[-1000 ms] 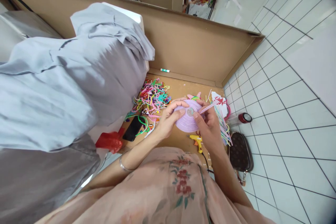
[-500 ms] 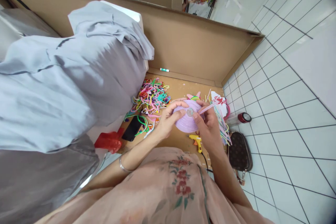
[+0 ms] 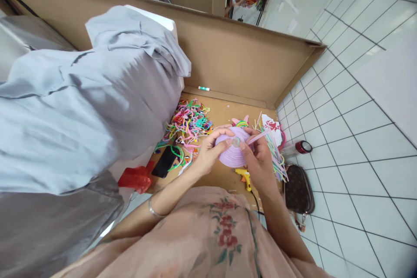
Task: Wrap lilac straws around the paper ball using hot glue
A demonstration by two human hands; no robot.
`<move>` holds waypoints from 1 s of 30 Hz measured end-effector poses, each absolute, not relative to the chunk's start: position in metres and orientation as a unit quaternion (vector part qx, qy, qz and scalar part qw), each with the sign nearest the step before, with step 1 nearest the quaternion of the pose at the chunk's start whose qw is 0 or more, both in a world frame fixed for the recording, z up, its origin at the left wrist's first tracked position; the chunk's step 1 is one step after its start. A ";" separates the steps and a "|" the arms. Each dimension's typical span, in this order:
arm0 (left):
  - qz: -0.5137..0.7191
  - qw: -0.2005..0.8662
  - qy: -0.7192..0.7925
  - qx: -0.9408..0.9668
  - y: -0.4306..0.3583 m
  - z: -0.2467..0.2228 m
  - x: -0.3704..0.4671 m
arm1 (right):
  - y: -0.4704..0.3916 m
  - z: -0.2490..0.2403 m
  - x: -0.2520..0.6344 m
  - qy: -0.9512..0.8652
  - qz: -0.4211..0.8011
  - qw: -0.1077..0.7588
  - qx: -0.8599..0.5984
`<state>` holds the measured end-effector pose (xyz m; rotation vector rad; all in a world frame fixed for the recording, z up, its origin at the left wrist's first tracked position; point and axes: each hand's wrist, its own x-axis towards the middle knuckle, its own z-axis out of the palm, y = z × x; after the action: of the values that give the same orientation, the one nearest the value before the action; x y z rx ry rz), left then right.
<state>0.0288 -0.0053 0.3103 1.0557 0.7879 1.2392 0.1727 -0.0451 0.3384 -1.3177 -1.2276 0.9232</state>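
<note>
Grey-blue cloth [image 3: 81,95] hangs in big folds at the left, and it hides the far left corner of the desk [image 3: 224,110]. Red plastic bag [image 3: 135,178] lies beside the near left corner, and a black phone [image 3: 164,163] rests near this corner, with green pipe cleaners partly over it. Next comes the tangled pile of coloured pipe cleaners [image 3: 190,119], which spreads along the left edge. The left hand [image 3: 206,152] is closed on the left side of a purple coiled disc [image 3: 230,156], with the thumb on its face and the fingers at the rim. Beyond this hand, a glue stick [image 3: 203,88] lies at the foot of the cardboard panel [image 3: 234,61], which stands along the far edge. The disc is held above the right half of the desk, with a pale round spot in its centre. Below it, toward the near edge, lies a yellow glue gun [image 3: 244,177]. The right hand [image 3: 259,156] pinches the disc near its centre, together with a thin light-purple strip [image 3: 259,136] which points out to the right. Along the right edge are straight pipe cleaners [image 3: 278,163] and a white paper with red pattern [image 3: 272,127]. Farther right, outside this edge, are a bottle with dark red lid [image 3: 303,147] and a brown handbag [image 3: 298,191].
</note>
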 end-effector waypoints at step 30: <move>0.526 0.657 0.311 0.441 0.003 0.304 0.024 | -0.042 0.345 0.162 -0.506 0.341 0.533 -0.586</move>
<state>0.0243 0.0032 0.3043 0.9979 0.7039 1.1926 0.1624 -0.0424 0.3449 -1.3978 -1.2060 0.8142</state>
